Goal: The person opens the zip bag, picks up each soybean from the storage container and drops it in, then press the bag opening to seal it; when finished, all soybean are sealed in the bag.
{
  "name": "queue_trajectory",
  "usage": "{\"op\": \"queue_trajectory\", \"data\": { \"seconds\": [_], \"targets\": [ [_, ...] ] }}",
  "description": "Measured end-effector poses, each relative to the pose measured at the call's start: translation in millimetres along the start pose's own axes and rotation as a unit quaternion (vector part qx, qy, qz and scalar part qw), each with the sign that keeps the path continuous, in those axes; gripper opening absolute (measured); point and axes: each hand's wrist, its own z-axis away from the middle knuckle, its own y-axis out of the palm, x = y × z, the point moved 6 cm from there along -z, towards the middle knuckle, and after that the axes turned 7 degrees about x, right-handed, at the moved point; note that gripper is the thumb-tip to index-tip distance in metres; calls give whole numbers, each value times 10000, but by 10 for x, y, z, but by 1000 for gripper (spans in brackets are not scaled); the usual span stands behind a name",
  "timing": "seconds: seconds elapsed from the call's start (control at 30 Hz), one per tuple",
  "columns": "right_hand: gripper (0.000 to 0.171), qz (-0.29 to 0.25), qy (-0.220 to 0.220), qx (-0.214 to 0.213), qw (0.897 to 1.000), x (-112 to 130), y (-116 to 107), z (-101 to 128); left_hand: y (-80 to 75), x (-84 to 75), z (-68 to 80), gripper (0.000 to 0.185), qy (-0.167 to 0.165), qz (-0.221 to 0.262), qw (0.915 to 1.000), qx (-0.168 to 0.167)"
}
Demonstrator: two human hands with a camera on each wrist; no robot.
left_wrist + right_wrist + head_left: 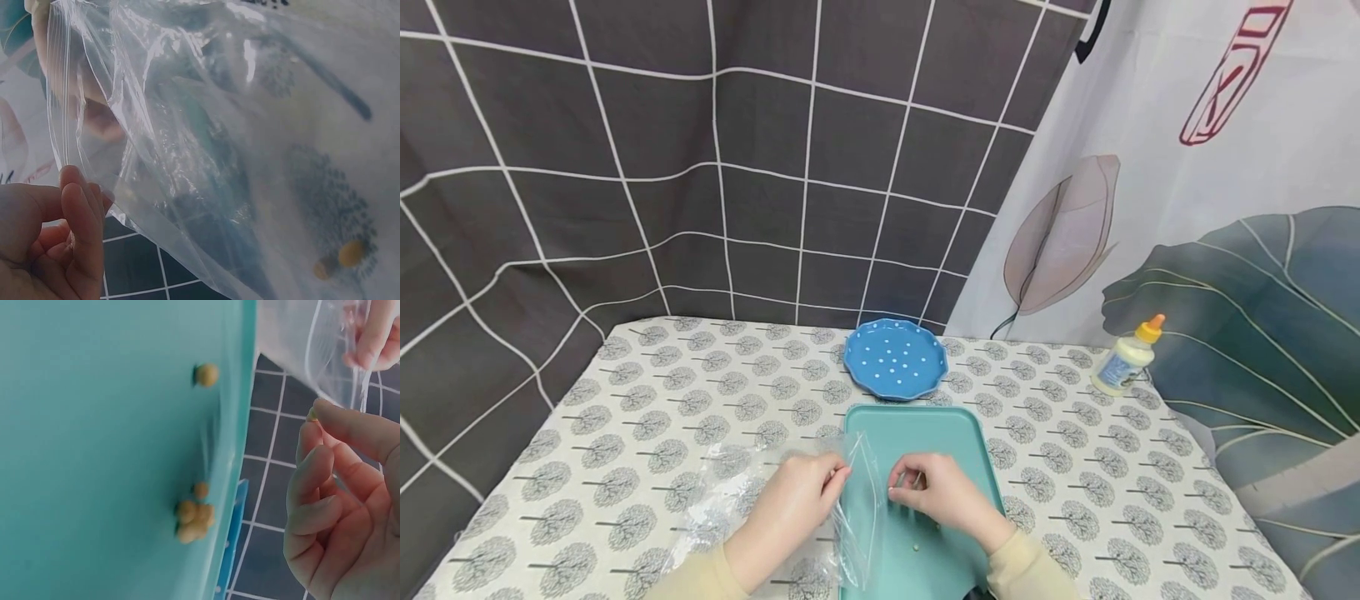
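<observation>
over teal tray [970, 433], left hand [790, 508] pinching clear bag [737, 492]

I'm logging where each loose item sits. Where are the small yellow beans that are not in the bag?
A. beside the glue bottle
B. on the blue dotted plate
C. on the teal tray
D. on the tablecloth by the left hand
C: the beans lie on the teal tray, close to the right hand; the plate holds none.

teal tray [958, 433], blue white-dotted plate [895, 358], clear bag [752, 492], tree-print tablecloth [647, 400]
</observation>
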Motion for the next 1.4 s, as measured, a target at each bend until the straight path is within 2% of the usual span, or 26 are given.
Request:
{"op": "queue_trajectory", "data": {
  "seconds": [0.33, 0.53, 0.83, 1.4],
  "targets": [
    [7, -101, -302, 103, 9994, 236, 45, 31, 6, -19, 7, 8, 28, -87, 10000, -1],
    [9, -97, -380, 78, 9992, 236, 79, 16, 14, -30, 2, 10, -47, -79, 9999, 111],
    [10, -82, -458, 30, 9989, 241, 91, 3, 17, -22, 2, 10, -43, -100, 9999, 71],
    [8, -121, -254, 37, 9996, 167, 63, 11, 12, -20, 9, 9, -20, -51, 10000, 28]
  ]
}}
